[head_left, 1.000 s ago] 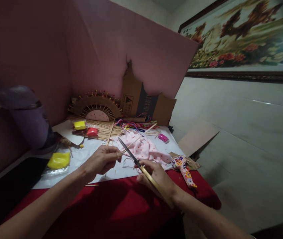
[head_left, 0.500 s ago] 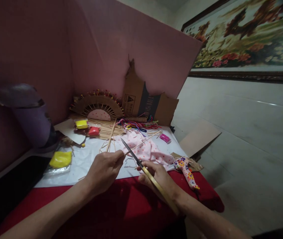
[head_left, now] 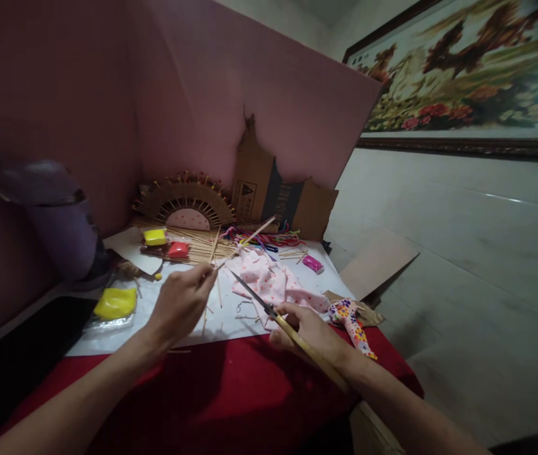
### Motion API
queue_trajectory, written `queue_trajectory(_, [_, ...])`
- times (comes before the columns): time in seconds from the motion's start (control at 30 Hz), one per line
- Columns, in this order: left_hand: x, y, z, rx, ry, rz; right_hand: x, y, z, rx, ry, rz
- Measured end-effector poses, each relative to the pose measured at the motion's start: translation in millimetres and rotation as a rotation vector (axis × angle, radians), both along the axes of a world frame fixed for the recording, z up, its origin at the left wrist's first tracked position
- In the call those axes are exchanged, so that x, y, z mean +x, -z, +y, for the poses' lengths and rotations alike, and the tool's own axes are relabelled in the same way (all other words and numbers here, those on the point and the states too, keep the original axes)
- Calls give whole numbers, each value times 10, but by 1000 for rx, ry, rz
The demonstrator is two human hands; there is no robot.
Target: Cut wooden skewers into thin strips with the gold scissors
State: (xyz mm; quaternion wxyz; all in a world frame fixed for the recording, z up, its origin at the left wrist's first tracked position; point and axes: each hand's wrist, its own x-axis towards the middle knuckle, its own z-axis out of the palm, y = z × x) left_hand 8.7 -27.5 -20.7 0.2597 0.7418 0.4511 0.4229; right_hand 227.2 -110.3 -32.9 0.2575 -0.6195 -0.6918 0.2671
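My left hand (head_left: 179,304) is closed in a pinch on a thin wooden stick (head_left: 258,231), which slants up to the right over the table. In my right hand (head_left: 315,332) is a pair of scissors (head_left: 292,333) with yellowish handles. The blades look closed or nearly so and point up to the left, apart from the stick. Under the blade tips lies crumpled pink dotted cloth (head_left: 269,278). Short cut stick pieces (head_left: 205,321) lie on the white sheet (head_left: 155,328) beside my left hand.
Behind are a bundle of sticks (head_left: 197,249), a fan-shaped cardboard piece (head_left: 181,193) and torn cardboard (head_left: 314,208). Yellow (head_left: 115,304), red (head_left: 179,250) and purple (head_left: 313,264) packets lie around. A purple lidded container (head_left: 65,234) stands left; a flowered cloth piece (head_left: 357,328) lies right.
My left hand has moved left and up with the stick, away from the scissor blades. The scissors have dropped slightly to the right. Short stick pieces now show near the sheet's front edge.
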Motion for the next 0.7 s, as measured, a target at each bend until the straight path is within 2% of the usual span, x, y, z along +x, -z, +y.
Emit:
queue_trajectory(0.1, [-33,-49,72,-378,192,-359,66,60,100,39,160,-117])
queue_trajectory(0.17, [-30,-47,81,-635,348,-487,57,101,180,83,198,-229])
queue_trajectory(0.23, [-16,-26,67,-771,441,-536,6,96,232,126,156,-414])
queue_trajectory(0.3, [1,-3,41,-811,475,-535,-75,17,237,205,116,-626])
queue_trajectory(0.37, [20,10,9,-789,480,-479,-167,-127,201,345,114,-741])
queue_trajectory(0.4, [30,11,-9,-756,478,-436,-209,-212,179,447,114,-729])
queue_trajectory(0.47, [50,8,-50,-645,463,-338,-277,-371,153,731,108,-666])
queue_trajectory(0.53, [65,0,-95,-482,437,-238,-311,-474,170,923,24,-664])
queue_trajectory(0.6, [72,-8,-135,-301,397,-131,-312,-503,224,951,-88,-713])
queue_trajectory(0.7, [75,-10,-168,-92,326,32,-281,-457,316,882,-186,-777])
